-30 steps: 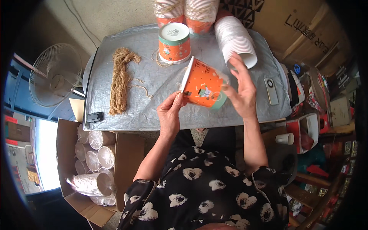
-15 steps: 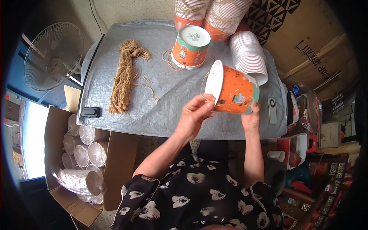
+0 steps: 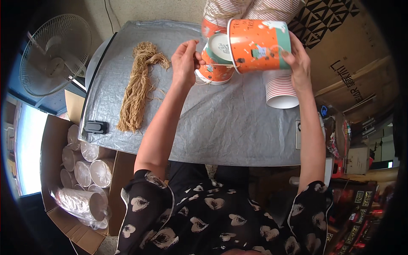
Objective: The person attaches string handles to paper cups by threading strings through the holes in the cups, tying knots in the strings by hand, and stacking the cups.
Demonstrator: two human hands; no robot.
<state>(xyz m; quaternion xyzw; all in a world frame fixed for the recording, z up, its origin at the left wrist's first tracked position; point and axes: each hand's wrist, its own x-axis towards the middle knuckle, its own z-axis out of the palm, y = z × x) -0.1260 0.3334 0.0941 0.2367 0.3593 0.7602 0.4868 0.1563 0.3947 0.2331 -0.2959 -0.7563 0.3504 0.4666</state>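
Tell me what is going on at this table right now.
A person sits at a grey-covered table. Their right hand holds an orange paper tub on its side, above the table. The left hand is raised beside it, fingers pinched, seemingly on a thin string, though that is hard to see. A second orange tub stands just behind. A twine bundle lies to the left, a cup stack to the right. Wrapped cups fill a box on the floor.
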